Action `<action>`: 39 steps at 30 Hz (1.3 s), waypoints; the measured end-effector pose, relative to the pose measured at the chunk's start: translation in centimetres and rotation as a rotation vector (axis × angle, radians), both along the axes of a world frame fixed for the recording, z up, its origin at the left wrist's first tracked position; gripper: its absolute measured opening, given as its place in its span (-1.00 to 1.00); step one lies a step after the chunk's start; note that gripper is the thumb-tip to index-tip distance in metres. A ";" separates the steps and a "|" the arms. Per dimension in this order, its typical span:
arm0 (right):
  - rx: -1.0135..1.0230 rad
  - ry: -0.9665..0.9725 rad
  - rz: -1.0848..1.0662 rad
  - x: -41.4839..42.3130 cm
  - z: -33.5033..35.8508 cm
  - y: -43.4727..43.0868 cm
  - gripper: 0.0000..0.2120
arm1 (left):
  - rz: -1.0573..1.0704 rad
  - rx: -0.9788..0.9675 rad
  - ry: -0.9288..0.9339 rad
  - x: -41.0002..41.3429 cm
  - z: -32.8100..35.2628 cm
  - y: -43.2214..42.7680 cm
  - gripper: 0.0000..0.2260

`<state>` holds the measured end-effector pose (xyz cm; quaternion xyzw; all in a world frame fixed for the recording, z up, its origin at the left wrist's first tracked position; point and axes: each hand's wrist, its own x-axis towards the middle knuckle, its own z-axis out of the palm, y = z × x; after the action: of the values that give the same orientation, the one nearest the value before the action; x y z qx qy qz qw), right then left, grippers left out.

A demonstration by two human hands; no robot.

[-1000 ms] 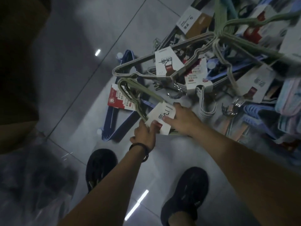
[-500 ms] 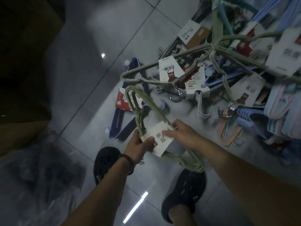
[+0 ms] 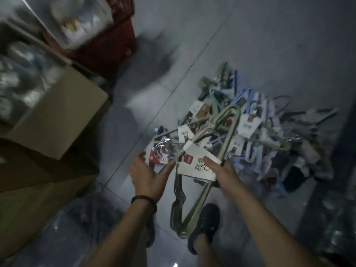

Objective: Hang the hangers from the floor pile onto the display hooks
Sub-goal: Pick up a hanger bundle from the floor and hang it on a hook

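Note:
A bundle of olive-green hangers with a white paper label hangs in front of me, lifted off the floor. My right hand grips it at the label's right edge. My left hand is beside the label's left edge with fingers spread; its thumb touches or nearly touches the bundle. The metal hooks of the bundle point up-left. Behind it, the pile of hangers in blue, green and pink, with white tags, lies on the grey floor tiles. No display hooks are in view.
Cardboard boxes stand at my left, with a red crate beyond them. Clear plastic wrapping lies at lower left. My two dark shoes stand on the tiles below the bundle. The view is blurred.
The green bundle has come up out of the pile and turned upright. My view has swung up and left, and the pile now sits farther away. My left hand has opened.

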<state>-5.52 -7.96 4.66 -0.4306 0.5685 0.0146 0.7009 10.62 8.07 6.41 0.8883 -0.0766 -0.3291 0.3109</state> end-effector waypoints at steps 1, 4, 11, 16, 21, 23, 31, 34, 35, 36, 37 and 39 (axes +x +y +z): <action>0.000 -0.016 -0.059 0.0 2.7 -0.3 -0.62 | 0.036 -0.059 0.166 -0.2 2.3 -0.2 -0.31; -0.024 -0.049 -0.187 0.1 11.0 -0.5 -0.56 | -0.126 -0.150 0.453 -0.8 10.2 -1.9 -0.34; -0.157 -0.077 -0.234 -1.3 28.7 1.3 -0.50 | -0.369 -0.284 0.284 -2.5 25.7 -3.9 -0.62; -0.304 0.107 0.188 -5.6 41.1 0.0 -0.64 | -0.566 -0.300 -0.020 -2.6 34.9 -6.3 -0.73; -1.151 0.156 0.188 -9.0 52.3 -4.1 -0.79 | -0.866 -0.236 -0.268 -2.1 44.4 -11.9 -0.75; -1.348 0.157 0.305 -9.3 54.8 -7.1 -0.45 | -0.981 -0.241 -0.353 -2.7 47.7 -14.6 -0.79; -1.133 0.164 0.341 -14.2 58.5 -13.5 -0.40 | -1.236 -0.322 -0.754 -7.2 56.6 -22.4 -0.72; -1.128 0.129 0.049 -17.2 58.9 -13.4 -0.51 | -0.919 -0.379 -1.196 -9.7 58.1 -23.4 -0.42; -1.119 0.129 -0.059 -18.1 59.0 -13.1 -0.50 | -0.751 -0.501 -1.173 -11.0 58.1 -23.2 -0.29; -1.116 0.125 -0.165 -19.1 59.1 -12.8 -0.50 | -0.579 -0.658 -1.057 -12.6 57.6 -23.1 -0.21; -1.105 0.111 -0.267 -20.0 59.3 -12.2 -0.51 | -0.411 -0.778 -0.871 -14.2 57.1 -23.1 -0.16; -1.066 0.053 -0.470 -21.9 59.6 -11.1 -0.60 | -0.143 -0.794 -0.299 -16.5 56.9 -23.6 -0.10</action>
<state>-27.43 -19.04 64.22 -0.5856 0.5950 -0.4187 0.3575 -5.91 -15.55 63.30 0.7302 -0.3029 -0.1626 0.5904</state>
